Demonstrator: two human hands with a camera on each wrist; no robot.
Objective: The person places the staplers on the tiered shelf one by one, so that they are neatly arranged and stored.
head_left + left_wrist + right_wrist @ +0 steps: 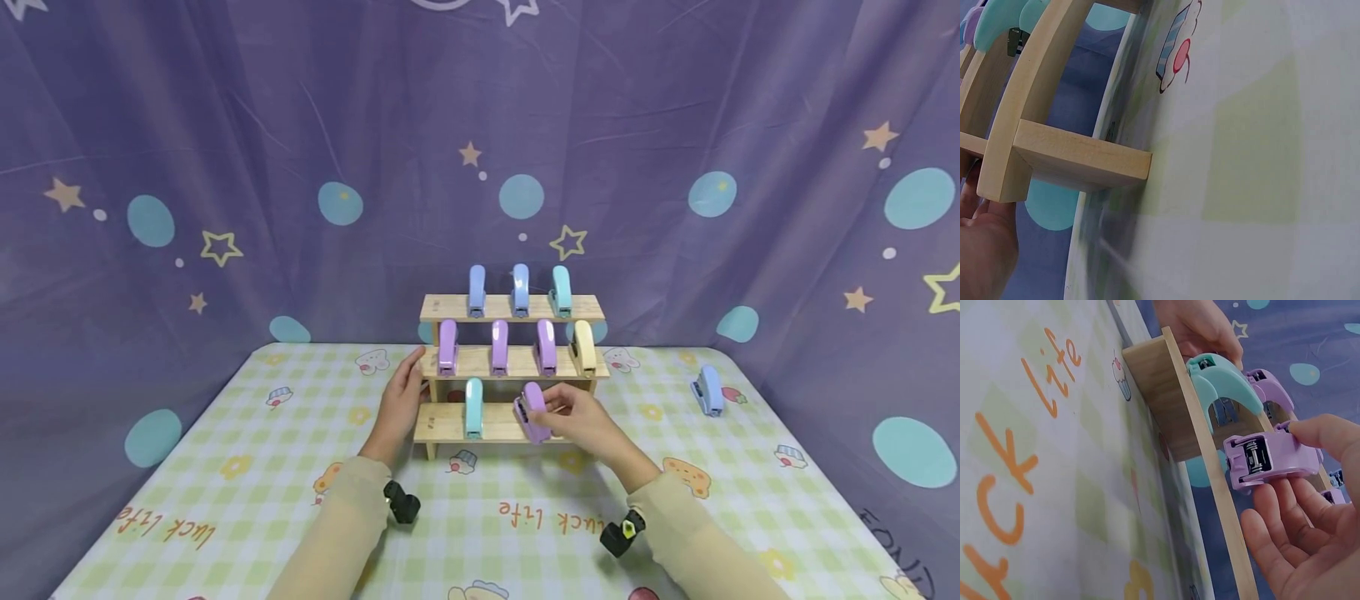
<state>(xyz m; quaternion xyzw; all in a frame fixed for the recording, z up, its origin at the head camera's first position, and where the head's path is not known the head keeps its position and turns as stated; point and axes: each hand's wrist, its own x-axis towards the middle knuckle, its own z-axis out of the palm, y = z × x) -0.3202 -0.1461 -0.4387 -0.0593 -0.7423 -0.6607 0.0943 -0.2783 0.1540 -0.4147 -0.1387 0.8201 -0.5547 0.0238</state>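
A purple stapler (534,412) is held between the thumb and fingers of my right hand (581,423), tilted at the bottom tier of a wooden three-tier stand (442,423). In the right wrist view that stapler (1272,459) shows its front end beside the shelf edge. To its left a teal stapler (473,408) stands upright on the same tier. My left hand (401,404) rests against the stand's left side, at the middle shelf's end. In the left wrist view part of that hand (988,250) touches the wood; its fingertips are partly hidden.
The middle tier bears several staplers, purple ones (499,348) and a cream one (583,348). On the top tier stand two blue staplers (477,292) and a teal one (560,292). A lone blue stapler (708,392) sits on the checked tablecloth (285,450) at right.
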